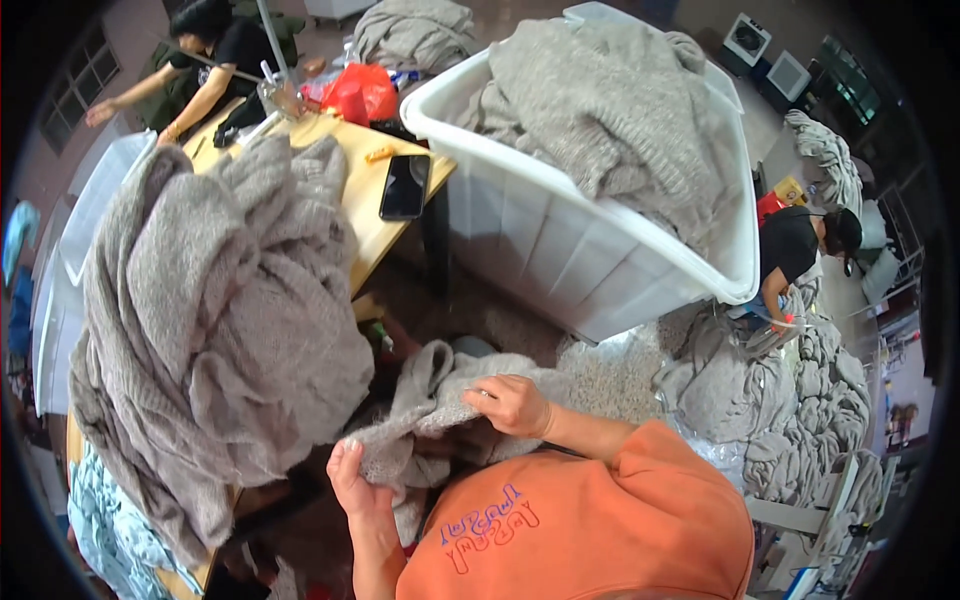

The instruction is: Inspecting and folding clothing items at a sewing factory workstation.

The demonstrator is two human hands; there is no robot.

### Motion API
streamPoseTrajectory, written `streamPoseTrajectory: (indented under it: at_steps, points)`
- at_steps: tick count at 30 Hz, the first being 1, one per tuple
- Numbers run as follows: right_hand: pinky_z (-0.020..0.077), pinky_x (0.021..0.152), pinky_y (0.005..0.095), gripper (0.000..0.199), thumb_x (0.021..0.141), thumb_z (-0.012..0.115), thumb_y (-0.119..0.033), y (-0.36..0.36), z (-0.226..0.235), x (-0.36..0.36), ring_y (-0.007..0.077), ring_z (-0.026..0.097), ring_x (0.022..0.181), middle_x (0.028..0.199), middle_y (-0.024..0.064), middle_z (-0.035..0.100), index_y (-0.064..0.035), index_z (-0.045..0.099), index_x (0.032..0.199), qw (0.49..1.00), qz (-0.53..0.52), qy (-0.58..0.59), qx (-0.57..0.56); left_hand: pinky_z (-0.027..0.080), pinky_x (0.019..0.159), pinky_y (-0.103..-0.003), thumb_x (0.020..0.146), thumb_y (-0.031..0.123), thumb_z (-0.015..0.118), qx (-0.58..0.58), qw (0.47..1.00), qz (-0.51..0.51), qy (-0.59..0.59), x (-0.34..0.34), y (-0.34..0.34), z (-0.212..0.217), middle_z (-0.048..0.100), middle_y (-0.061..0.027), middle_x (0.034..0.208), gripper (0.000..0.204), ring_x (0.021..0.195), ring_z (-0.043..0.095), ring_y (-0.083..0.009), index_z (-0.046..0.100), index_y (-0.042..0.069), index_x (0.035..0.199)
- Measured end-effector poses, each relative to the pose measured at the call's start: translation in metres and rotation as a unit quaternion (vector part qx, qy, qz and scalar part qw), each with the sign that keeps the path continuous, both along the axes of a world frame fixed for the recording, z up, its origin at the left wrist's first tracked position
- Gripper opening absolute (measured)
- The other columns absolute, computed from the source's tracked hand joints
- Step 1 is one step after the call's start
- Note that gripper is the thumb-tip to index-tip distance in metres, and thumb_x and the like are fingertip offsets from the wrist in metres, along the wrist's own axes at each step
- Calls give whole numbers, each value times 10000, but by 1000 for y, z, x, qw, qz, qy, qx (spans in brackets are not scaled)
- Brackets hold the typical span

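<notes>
A grey-beige knitted garment (440, 385) lies bunched across my lap, with one edge stretched between my two hands. My left hand (358, 482) pinches the edge at its left end, thumb and fingers closed on the knit. Further right and a little higher, my right hand (512, 404) grips the same garment with curled fingers. Part of the knit is hidden behind my hands and my orange top. On the table to the left, close to my left hand, rests a large heap of similar grey knitwear (220, 300).
A white plastic bin (560, 250) piled with grey knits stands ahead. The wooden table (375, 235) holds a black phone (405, 187) and a red plastic bag (362, 92). Light-blue fabric (110, 520) hangs lower left. Other people work at far left and right, beside more knit piles (720, 380).
</notes>
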State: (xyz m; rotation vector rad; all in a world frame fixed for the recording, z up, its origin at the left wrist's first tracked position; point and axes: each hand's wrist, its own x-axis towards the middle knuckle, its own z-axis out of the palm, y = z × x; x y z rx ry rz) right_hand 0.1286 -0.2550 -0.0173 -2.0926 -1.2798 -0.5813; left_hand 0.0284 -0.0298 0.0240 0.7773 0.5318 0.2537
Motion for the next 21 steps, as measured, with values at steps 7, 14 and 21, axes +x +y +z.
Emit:
streamPoseTrajectory:
  at_steps: [7,14,21]
  points:
    - [457,539,331,353,725,503,20,2,34,-1,264,544,621,739,108,528,12,497,1078,981,127,140,30,467,554,-263,741,8,556,87,995,-45,-8,9,-11,0,605,-69,700,39,578,560,-134,573,-14,769]
    - [440,491,303,182,713,535,-57,27,58,-11,193,532,574,724,74,526,-12,530,889,969,236,66,-4,311,453,-173,777,-13,565,181,952,-242,37,11,-36,9,512,34,603,93,505,408,-22,586,22,693]
    - [428,469,271,123,682,560,-68,34,55,-16,171,537,589,737,51,527,-20,545,794,975,216,23,41,268,393,-182,801,-2,531,147,960,-234,41,6,-40,6,492,30,569,125,461,379,-19,580,10,687]
